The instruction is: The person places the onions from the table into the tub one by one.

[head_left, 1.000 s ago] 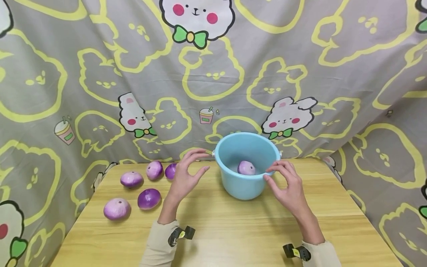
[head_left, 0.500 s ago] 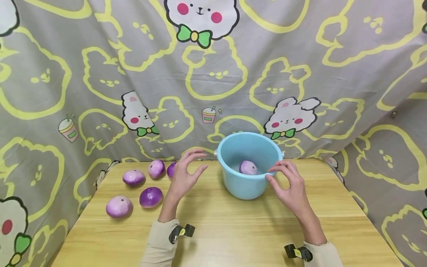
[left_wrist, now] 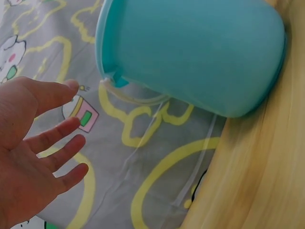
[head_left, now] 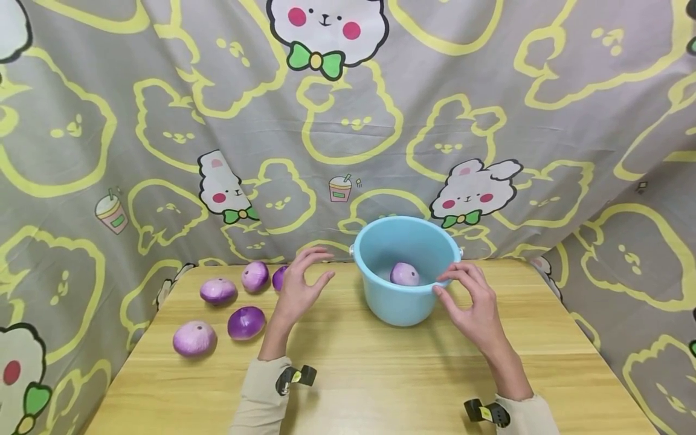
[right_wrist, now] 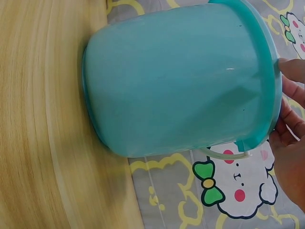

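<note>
A light blue bucket (head_left: 399, 302) stands upright on the wooden table, with one purple onion (head_left: 405, 274) lying inside at the bottom. At its right front rim, my right hand (head_left: 474, 305) pinches the edge between thumb and fingers. The right wrist view has those fingers (right_wrist: 291, 125) against the rim too. To the left of the bucket and apart from it, my left hand (head_left: 299, 290) hovers with thumb and fingers spread, holding nothing. In the left wrist view a pale handle (left_wrist: 138, 99) hangs at the bucket's side.
Several purple onions lie on the table's left side: a pale one in front (head_left: 194, 338), a dark one (head_left: 246, 322), others behind (head_left: 218, 290) (head_left: 255, 276), and one partly hidden by my left hand (head_left: 280, 278). A patterned grey curtain (head_left: 359, 139) hangs behind the table (head_left: 370, 380).
My left hand has drawn slightly leftward, away from the bucket's rim. The head view has shifted a little; my right hand stays at the rim, and the bucket and onions look unmoved.
</note>
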Demonstrator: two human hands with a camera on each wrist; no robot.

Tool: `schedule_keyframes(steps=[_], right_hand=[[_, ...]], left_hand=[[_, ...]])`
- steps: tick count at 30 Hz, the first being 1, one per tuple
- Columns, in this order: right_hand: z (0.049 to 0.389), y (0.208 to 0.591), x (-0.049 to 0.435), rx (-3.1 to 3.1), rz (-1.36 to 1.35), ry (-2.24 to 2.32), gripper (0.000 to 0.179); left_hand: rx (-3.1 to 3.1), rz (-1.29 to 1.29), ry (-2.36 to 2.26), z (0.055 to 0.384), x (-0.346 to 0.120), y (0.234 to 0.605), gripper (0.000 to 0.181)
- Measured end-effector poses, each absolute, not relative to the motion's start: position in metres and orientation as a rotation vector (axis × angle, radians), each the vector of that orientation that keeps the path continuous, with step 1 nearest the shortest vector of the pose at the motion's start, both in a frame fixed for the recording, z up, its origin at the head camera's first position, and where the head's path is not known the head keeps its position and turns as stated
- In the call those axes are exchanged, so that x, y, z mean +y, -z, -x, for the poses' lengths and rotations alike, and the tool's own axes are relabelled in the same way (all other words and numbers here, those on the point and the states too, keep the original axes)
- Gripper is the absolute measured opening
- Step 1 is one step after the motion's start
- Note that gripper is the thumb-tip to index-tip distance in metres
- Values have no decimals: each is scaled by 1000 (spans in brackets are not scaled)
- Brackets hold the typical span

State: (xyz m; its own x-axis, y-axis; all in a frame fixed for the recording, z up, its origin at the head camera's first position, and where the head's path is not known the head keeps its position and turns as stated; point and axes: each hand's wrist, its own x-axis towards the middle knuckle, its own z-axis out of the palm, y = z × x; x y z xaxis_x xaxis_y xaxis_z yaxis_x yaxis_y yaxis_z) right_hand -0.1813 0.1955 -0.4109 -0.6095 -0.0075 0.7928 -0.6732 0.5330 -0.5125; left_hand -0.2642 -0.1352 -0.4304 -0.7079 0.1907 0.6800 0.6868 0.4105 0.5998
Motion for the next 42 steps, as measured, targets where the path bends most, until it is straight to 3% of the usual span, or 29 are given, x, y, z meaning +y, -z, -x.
schedule_keyframes(steps=[11,42], right_hand=[[199,438,213,-2046,-529,-1096,32],[199,438,213,-2033,-552,-1102,32]], left_hand=[[-2202,669,1207,271,-141,440,32],[-2241,486,1211,283,-167,464,34]])
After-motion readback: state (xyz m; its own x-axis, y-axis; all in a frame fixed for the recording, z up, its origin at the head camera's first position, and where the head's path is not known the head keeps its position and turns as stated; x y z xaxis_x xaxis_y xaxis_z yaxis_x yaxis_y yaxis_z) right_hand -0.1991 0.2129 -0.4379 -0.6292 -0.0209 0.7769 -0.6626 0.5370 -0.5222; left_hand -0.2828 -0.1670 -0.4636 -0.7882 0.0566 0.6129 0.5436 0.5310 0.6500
